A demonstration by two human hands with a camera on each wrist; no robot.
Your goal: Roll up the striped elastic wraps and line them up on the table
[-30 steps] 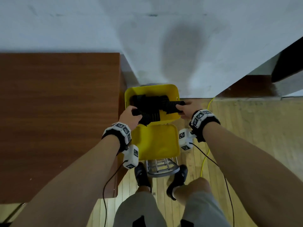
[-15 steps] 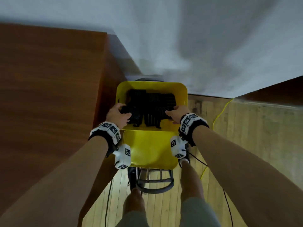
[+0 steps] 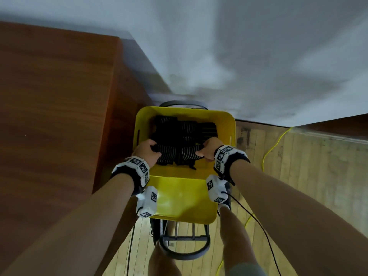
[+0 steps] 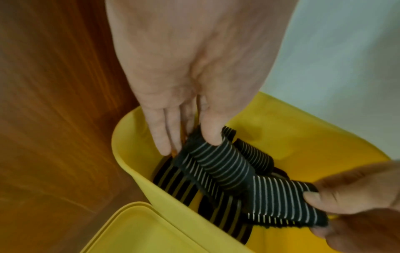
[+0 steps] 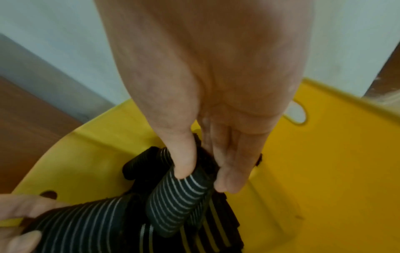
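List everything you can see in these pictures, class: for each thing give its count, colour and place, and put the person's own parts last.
striped elastic wraps: several, exact count unclear, black with pale stripes, piled in the bin
bin: one, yellow, on a metal stand beside the table
lid: one, yellow, at the bin's near edge
table: one, reddish-brown wood, left of the bin
cable: one, yellow, on the wooden floor at right
left hand: grips one wrap's left end
right hand: grips a wrap's right end
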